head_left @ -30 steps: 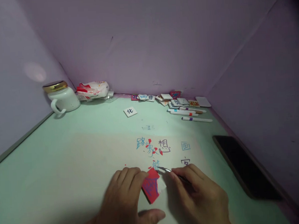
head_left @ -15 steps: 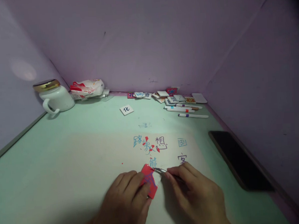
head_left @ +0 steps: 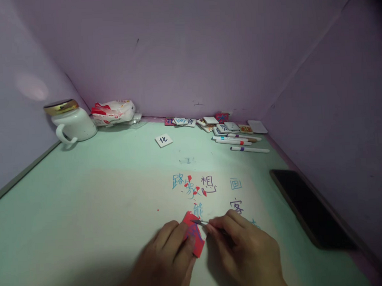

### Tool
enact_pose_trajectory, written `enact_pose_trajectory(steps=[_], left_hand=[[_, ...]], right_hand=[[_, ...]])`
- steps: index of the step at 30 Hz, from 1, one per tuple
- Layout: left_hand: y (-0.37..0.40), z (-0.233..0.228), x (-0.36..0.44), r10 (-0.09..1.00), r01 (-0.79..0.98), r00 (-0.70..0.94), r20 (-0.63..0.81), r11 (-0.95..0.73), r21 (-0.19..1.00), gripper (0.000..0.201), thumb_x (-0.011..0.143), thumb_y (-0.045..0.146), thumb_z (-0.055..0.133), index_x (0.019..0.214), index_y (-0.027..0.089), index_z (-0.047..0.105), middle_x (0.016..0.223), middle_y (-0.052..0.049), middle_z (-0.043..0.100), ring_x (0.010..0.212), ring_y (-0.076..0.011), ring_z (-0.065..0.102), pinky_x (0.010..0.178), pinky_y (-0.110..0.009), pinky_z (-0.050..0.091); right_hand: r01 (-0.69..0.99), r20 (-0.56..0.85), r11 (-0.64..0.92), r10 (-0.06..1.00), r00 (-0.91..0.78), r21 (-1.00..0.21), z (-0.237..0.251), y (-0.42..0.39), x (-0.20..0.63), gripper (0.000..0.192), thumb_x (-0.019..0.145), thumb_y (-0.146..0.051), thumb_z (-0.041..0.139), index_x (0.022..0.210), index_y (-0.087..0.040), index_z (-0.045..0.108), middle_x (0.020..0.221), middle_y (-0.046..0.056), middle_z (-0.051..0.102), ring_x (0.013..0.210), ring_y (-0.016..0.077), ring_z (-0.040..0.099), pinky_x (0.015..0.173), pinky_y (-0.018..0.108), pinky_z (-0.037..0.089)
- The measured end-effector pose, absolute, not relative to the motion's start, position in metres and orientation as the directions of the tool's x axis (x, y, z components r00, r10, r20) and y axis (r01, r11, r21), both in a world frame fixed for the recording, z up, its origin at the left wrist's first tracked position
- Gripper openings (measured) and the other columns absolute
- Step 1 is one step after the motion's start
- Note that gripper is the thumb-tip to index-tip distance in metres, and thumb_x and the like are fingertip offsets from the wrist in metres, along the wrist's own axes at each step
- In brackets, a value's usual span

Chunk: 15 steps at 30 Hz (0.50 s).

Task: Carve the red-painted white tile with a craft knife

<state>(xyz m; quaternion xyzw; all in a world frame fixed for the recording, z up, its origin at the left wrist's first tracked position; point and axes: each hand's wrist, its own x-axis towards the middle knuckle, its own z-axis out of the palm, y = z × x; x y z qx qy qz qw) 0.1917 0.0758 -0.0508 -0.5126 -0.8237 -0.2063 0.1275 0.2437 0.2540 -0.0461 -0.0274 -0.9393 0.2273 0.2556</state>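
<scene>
Purple walls [head_left: 180, 58] enclose a pale green tabletop [head_left: 124, 150], where a paper sheet [head_left: 117, 206] lies beneath the grip. The left hand [head_left: 166, 251] presses its closed fingers upon a red card [head_left: 200, 246], covering part of the purple character. The right hand [head_left: 247, 246] pinches a craft knife [head_left: 200, 222] tightly; its handle is mostly hidden, its tip is over the card, and I cannot tell whether they touch. Just beyond the grip, red scraps [head_left: 189, 178] partly cover handwritten characters. Both forearms are cut off below.
</scene>
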Motion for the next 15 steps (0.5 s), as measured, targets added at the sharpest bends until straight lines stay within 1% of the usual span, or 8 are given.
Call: enact_pose_trajectory(steps=[5,10,15], left_hand=[[0.076,-0.051,0.193,0.784,0.889,-0.457,0.420,0.399,0.224,0.021,0.084,0.006,0.041,0.089,0.015,0.060,0.086,-0.009,0.064,0.078,-0.0221,0.059,0.066,-0.035,0.058],[0.078,-0.048,0.196,0.788,0.880,-0.475,0.391,0.410,0.242,0.023,0.085,0.006,0.041,0.094,0.014,0.060,0.084,-0.010,0.064,0.077,-0.0226,0.059,0.064,-0.036,0.057],[0.076,-0.043,0.198,0.790,0.875,-0.480,0.381,0.405,0.263,0.024,0.087,0.005,0.038,0.097,0.012,0.059,0.088,-0.012,0.063,0.081,-0.0229,0.059,0.065,-0.037,0.058]], right_hand=[[-0.038,0.463,0.921,0.160,-0.872,-0.389,-0.051,0.256,0.243,0.025,0.090,-0.029,0.049,0.072,-0.024,0.066,0.060,-0.004,0.061,0.046,0.0100,0.057,0.041,0.022,0.034],[-0.046,0.487,0.941,0.132,-0.863,-0.336,-0.058,0.255,0.245,0.019,0.088,-0.025,0.053,0.076,-0.024,0.067,0.062,-0.003,0.061,0.051,0.0112,0.056,0.047,0.023,0.034],[-0.024,0.528,0.942,0.166,-0.833,-0.334,-0.058,0.252,0.239,0.024,0.089,-0.025,0.051,0.072,-0.023,0.067,0.059,-0.003,0.058,0.051,0.0117,0.054,0.048,0.025,0.031]])
